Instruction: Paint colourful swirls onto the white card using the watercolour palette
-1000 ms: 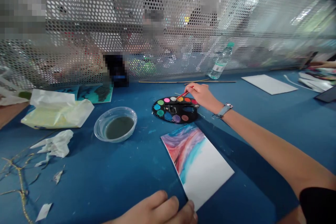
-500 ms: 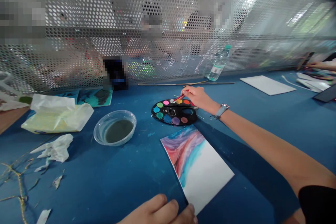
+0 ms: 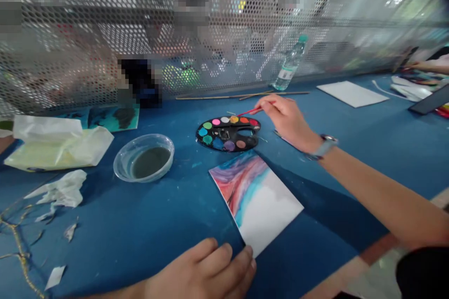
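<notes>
My right hand (image 3: pixel 280 114) pinches a red paintbrush (image 3: pixel 251 111), its tip at the yellow-orange paint on the far side of a black oval palette (image 3: pixel 220 127). Round wells of many colours ring that palette. In front of it lies a white rectangular painting board (image 3: pixel 268 210), streaked with purple, red and turquoise over its far left part. My left hand (image 3: pixel 206 266) rests on the table with its fingers lying down, the fingertips touching the board's near corner. Left of the palette, a clear plastic bowl (image 3: pixel 119 163) holds dark murky water.
A tissue pack (image 3: pixel 59 147), crumpled tissue (image 3: pixel 68 189) and a dry twig (image 3: pixel 21 252) lie left. A thin brush (image 3: pixel 289 142) lies under my right wrist. Behind stand a water bottle (image 3: pixel 289 67) and perforated metal screen (image 3: pixel 224 46); a blank board (image 3: pixel 351 93) lies right.
The brush tip has gone from the white paint to the yellow-orange paint, my right hand shifting right. My left hand stays at the board's corner. The camera view has shifted.
</notes>
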Available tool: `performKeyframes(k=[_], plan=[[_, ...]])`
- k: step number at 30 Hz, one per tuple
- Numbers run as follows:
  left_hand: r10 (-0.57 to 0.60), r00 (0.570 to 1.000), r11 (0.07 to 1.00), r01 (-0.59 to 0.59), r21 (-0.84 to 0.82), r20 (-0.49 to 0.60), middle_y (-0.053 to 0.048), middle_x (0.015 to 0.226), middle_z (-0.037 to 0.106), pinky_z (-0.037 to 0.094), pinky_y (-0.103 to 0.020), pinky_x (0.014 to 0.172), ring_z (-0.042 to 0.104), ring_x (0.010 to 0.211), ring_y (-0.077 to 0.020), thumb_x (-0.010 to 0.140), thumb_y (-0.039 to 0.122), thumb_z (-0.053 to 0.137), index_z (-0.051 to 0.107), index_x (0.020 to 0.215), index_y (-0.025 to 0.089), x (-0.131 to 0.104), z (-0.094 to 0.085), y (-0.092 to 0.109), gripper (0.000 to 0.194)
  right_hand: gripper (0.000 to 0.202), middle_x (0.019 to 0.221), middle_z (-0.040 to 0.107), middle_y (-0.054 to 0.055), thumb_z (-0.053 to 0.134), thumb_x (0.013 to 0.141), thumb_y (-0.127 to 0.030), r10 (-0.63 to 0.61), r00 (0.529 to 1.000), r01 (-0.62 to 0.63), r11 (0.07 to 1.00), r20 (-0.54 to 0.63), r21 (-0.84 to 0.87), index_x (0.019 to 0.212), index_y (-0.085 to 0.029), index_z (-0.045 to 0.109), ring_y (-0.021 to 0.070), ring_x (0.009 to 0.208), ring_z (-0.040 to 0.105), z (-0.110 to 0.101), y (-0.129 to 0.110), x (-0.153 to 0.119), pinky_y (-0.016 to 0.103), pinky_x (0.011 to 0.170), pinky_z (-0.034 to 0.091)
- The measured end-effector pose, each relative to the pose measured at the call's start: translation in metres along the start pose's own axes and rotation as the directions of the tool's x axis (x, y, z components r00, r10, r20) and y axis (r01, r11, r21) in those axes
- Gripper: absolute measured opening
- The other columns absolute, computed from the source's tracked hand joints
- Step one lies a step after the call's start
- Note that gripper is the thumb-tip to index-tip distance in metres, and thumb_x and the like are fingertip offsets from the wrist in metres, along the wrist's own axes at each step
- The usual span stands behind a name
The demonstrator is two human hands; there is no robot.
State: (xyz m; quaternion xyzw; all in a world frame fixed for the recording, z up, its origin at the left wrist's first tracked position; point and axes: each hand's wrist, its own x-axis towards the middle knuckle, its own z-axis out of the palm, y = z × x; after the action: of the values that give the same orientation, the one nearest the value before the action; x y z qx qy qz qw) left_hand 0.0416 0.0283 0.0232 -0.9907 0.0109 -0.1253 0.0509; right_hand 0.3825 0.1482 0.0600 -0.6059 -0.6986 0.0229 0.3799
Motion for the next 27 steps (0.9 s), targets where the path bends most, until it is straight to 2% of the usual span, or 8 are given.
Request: performKeyframes(k=[2, 5, 9, 13, 16, 19, 23, 27], plan=[[-0.016, 1.0, 1.0, 0.015, -0.026, -0.005, -0.001, 0.145, 0.065, 0.045, -0.032, 0.091, 0.059, 0.11, -0.0183, 0.109, 0.024, 0.043, 0.066, 0.139, 0.017, -0.001, 0.001, 0.001, 0.038, 0.034, 0.104, 0.08, 0.007, 0.044, 0.108, -0.047, 0.004, 1.0, -0.003, 0.999, -0.017, 0.037, 0.101, -0.027, 0.07, 0.0263, 0.105, 0.072, -0.021, -0.014, -0.049, 0.042, 0.097, 0.048], [-0.031, 0.999, 0.998, 0.029, -0.053, -0.041, 0.001, 0.142, 0.067, 0.044, -0.032, 0.093, 0.059, 0.113, -0.0178, 0.108, 0.02, 0.043, 0.069, 0.135, 0.02, -0.001, 0.004, 0.004, 0.037, 0.026, 0.1, 0.08, 0.001, 0.045, 0.109, -0.033, -0.03, 0.999, 0.03, 1.0, 0.02, 0.01, 0.104, -0.033, 0.071, 0.0219, 0.097, 0.074, -0.042, -0.036, -0.128, 0.04, 0.091, 0.048], [-0.041, 0.997, 0.998, 0.038, -0.052, -0.06, 0.0, 0.142, 0.067, 0.044, -0.033, 0.095, 0.059, 0.113, -0.0184, 0.108, 0.018, 0.043, 0.071, 0.131, 0.02, 0.001, 0.005, 0.008, 0.037, 0.028, 0.106, 0.079, 0.0, 0.047, 0.105, -0.021, -0.069, 0.991, 0.077, 0.995, 0.113, -0.064, 0.119, -0.035, 0.066, 0.0221, 0.102, 0.074, -0.043, -0.056, -0.194, 0.042, 0.091, 0.044], [-0.044, 0.995, 0.999, 0.041, -0.036, -0.091, -0.001, 0.139, 0.069, 0.044, -0.032, 0.095, 0.06, 0.112, -0.0188, 0.109, 0.017, 0.042, 0.072, 0.129, 0.019, 0.003, 0.002, 0.009, 0.037, 0.032, 0.106, 0.08, -0.001, 0.047, 0.102, -0.015, -0.09, 0.987, 0.107, 0.986, 0.136, -0.124, 0.122, -0.034, 0.064, 0.022, 0.101, 0.074, -0.035, -0.067, -0.21, 0.043, 0.088, 0.041], [-0.071, 0.993, 0.997, 0.067, -0.037, -0.09, -0.003, 0.137, 0.07, 0.043, -0.033, 0.094, 0.06, 0.11, -0.0195, 0.109, 0.015, 0.035, 0.074, 0.125, 0.018, 0.005, 0.0, 0.008, 0.042, 0.033, 0.108, 0.08, -0.001, 0.045, 0.102, -0.014, -0.124, 0.969, 0.142, 0.987, 0.215, -0.073, 0.124, -0.032, 0.062, 0.0205, 0.107, 0.073, -0.033, -0.075, -0.21, 0.041, 0.091, 0.04], [-0.048, 0.994, 0.999, 0.046, -0.03, -0.095, -0.002, 0.136, 0.071, 0.042, -0.034, 0.093, 0.06, 0.109, -0.0193, 0.111, 0.016, 0.029, 0.074, 0.125, 0.018, 0.003, 0.0, 0.008, 0.047, 0.034, 0.109, 0.079, -0.001, 0.045, 0.103, -0.013, -0.1, 0.983, 0.123, 0.981, 0.153, -0.148, 0.125, -0.033, 0.061, 0.0199, 0.105, 0.072, -0.036, -0.08, -0.209, 0.042, 0.092, 0.037], [-0.043, 0.996, 0.999, 0.041, -0.034, -0.075, -0.003, 0.139, 0.069, 0.043, -0.034, 0.093, 0.06, 0.111, -0.0199, 0.11, 0.018, 0.035, 0.073, 0.126, 0.018, -0.001, 0.0, 0.01, 0.042, 0.031, 0.11, 0.079, -0.001, 0.044, 0.104, -0.017, -0.145, 0.962, 0.174, 0.979, 0.231, -0.109, 0.124, -0.033, 0.063, 0.0199, 0.107, 0.072, -0.037, -0.08, -0.206, 0.041, 0.09, 0.037], [-0.044, 0.997, 0.999, 0.044, -0.016, -0.065, -0.001, 0.14, 0.068, 0.042, -0.034, 0.095, 0.059, 0.113, -0.0199, 0.112, 0.021, 0.035, 0.072, 0.129, 0.019, 0.0, 0.002, 0.01, 0.041, 0.03, 0.105, 0.078, -0.002, 0.046, 0.104, -0.015, -0.104, 0.986, 0.124, 0.98, 0.129, -0.153, 0.118, -0.033, 0.064, 0.019, 0.1, 0.073, -0.037, -0.073, -0.2, 0.04, 0.088, 0.037]])
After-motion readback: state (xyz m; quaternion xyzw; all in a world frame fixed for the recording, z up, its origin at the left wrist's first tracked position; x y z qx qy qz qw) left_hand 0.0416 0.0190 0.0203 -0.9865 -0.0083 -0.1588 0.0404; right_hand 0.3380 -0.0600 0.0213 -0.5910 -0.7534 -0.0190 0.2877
